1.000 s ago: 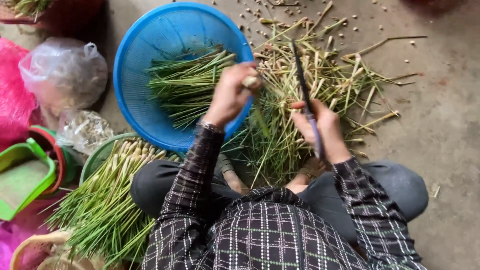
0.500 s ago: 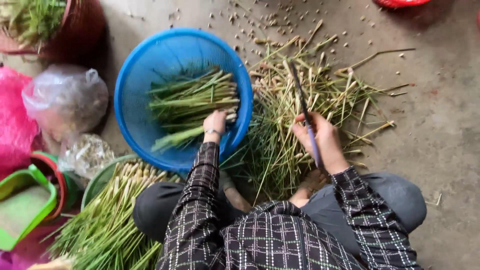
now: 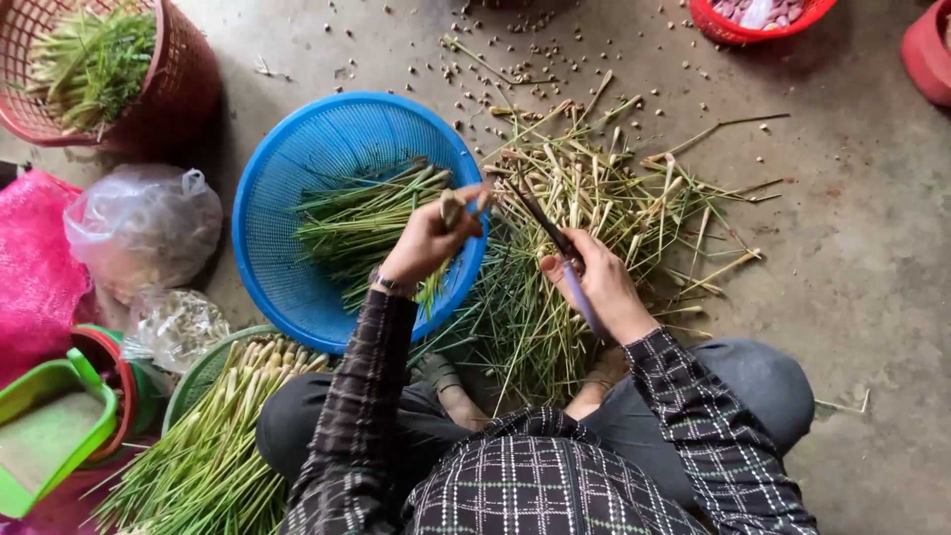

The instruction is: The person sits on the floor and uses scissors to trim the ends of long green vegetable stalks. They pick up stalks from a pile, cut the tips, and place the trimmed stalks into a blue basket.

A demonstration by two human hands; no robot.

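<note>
Left hand pinched short pale stalk piece between fingertips, raised over rim of blue basket. Right hand closed around knife, dark blade angled up-left toward stalk piece, purple handle in palm. Trimmed green stalks lay inside blue basket. Heap of cut trimmings spread on concrete floor just right of basket, under right hand. Untrimmed stalk bundle in green basin by left knee. Red basket with greens at upper left; clear plastic bag beside blue basket.

stalks in basket, trimmings right
</note>
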